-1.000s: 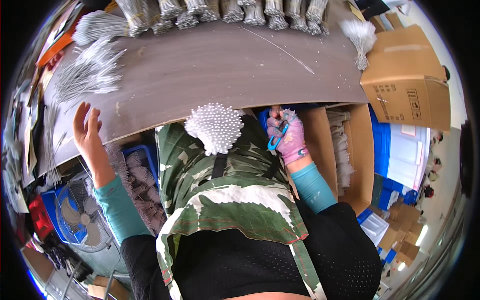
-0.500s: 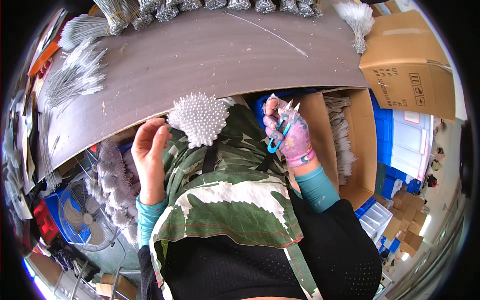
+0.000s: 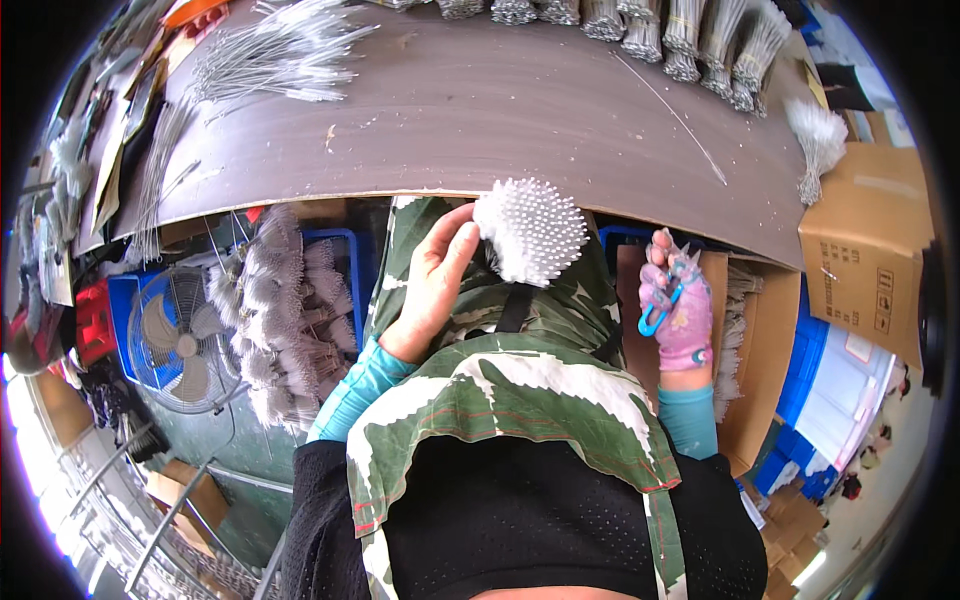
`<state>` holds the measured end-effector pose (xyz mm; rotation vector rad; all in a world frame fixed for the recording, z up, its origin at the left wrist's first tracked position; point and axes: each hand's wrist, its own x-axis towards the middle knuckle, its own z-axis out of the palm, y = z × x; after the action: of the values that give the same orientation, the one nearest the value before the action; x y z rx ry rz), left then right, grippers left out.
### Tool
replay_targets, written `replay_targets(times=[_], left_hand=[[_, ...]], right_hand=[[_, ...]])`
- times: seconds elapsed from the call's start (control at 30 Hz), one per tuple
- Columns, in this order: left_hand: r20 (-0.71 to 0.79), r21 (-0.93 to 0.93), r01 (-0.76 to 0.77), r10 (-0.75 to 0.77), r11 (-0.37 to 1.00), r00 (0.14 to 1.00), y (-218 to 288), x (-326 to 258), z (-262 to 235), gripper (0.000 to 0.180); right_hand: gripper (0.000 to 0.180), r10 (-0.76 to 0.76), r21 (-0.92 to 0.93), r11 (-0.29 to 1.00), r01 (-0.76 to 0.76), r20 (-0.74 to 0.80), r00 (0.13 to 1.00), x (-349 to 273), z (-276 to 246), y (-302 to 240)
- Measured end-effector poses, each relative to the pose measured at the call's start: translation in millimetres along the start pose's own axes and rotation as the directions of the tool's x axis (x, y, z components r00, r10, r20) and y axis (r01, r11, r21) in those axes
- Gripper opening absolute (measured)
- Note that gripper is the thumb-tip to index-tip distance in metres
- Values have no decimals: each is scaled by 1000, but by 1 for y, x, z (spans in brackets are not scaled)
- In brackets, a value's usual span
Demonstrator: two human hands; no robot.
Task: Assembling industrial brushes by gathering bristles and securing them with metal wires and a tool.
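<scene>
1. Brown surface [image 3: 480, 110] curves across the top, with wire bundles [image 3: 690, 40] along its far edge.
2. Below its near edge, a white beaded bundle [image 3: 530, 230] stands over the camouflage apron [image 3: 500, 340].
3. Left hand [image 3: 435, 280] touches the bundle's left side, fingers spread apart.
4. Right hand [image 3: 680, 310], right of the bundle, has its fingers clamped on blue scissors [image 3: 668, 290].

Open across the middle of the bench [image 3: 480, 110], wide enough for a hand. Blocked along the far edge by wire bundles [image 3: 690, 40], at far left by loose wires [image 3: 270, 55], at right by a tuft [image 3: 820, 140] and carton [image 3: 870, 250]. Crowded below the near edge: bristle ball [image 3: 530, 230], brushes [image 3: 280, 310], fan [image 3: 175, 340]
</scene>
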<state>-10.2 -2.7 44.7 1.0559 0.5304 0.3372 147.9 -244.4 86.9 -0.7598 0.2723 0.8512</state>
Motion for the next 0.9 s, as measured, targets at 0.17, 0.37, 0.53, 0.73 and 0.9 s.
replay_targets(times=[0.17, 0.37, 0.53, 0.73, 0.9], left_hand=[[75, -22, -38, 40, 999, 996, -2, 7, 0, 37], [152, -162, 2, 23, 987, 988, -11, 13, 3, 26], [166, -261, 44, 0, 964, 986, -14, 19, 8, 15], [240, -143, -14, 49, 990, 970, -18, 18, 20, 13], [259, -179, 72, -23, 981, 965, -18, 22, 18, 14]], right_hand=[[35, -96, -576, 817, -3, -142, 985, -6, 58, 0], [40, 278, -844, 494, -209, -74, 958, 30, 85, -26], [25, 282, -910, -254, 328, 255, 925, 60, 133, -29], [36, 488, -844, -463, 272, 14, 873, 83, 192, -17], [36, 555, -764, -580, 283, -117, 823, 95, 203, -12]])
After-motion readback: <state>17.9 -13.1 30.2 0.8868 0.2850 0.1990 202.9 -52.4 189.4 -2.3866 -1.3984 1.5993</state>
